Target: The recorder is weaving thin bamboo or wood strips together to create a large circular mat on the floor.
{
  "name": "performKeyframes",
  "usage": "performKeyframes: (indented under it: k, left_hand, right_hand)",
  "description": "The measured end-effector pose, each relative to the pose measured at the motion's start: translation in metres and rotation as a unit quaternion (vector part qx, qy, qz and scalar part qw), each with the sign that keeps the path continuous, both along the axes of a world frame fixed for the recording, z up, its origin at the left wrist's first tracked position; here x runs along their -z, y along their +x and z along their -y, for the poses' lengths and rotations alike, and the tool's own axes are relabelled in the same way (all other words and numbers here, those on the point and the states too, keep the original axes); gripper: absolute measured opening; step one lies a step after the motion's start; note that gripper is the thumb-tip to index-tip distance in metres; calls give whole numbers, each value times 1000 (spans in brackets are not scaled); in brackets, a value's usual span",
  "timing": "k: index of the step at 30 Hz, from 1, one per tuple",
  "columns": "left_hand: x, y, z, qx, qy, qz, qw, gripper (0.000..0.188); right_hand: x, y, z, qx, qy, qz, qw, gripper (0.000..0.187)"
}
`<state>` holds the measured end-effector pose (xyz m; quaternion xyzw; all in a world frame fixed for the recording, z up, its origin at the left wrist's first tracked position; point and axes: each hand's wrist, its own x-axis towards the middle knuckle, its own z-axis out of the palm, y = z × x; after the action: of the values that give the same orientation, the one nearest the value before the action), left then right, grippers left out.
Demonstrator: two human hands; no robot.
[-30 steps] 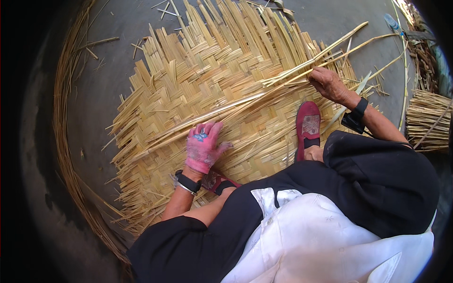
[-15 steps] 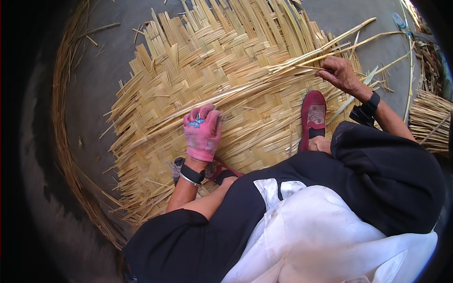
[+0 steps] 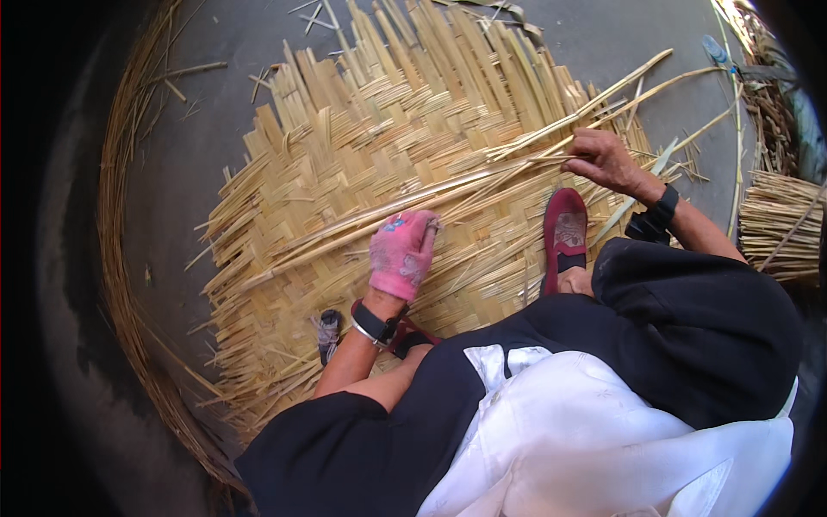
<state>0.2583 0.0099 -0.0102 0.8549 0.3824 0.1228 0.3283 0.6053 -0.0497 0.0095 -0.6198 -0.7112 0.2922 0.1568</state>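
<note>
A broad mat (image 3: 345,164) of flat, straw-coloured split strips in a slanting weave lies under my feet. Long loose strips (image 3: 353,226) run across it from lower left to upper right. My left hand (image 3: 402,254), in a pink glove, is curled closed at the near side of these strips; what its fingers grip, if anything, is hidden. At the right, my bare right hand (image 3: 606,161) pinches the end of a thin strip (image 3: 541,159), which slants down-left over the mat toward the glove.
Red slip-on shoes, the right one (image 3: 566,226) plainest, stand on the mat. A dark crumpled bundle (image 3: 328,334) lies by my left wrist. Long thin stalks (image 3: 116,215) curve along the left; a bundle of cut stalks (image 3: 784,220) lies at the far right. Grey floor (image 3: 233,39) surrounds the mat.
My gloved left hand has shifted right along the strips, its fingers still curled. My right hand keeps its pinch on the thin strip. The whole view has shifted slightly.
</note>
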Motion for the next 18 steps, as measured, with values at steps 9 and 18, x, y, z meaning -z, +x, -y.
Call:
performKeyframes:
  k: [9,18]
  left_hand:
    - [2,-15,11,11,-128,43,991,8]
    - [26,-30,-3,-50,-83,11,995,5]
  right_hand:
    - [0,-31,30,-72,59,41,995,21]
    - [-2,117,81,464,-12,152,873,33]
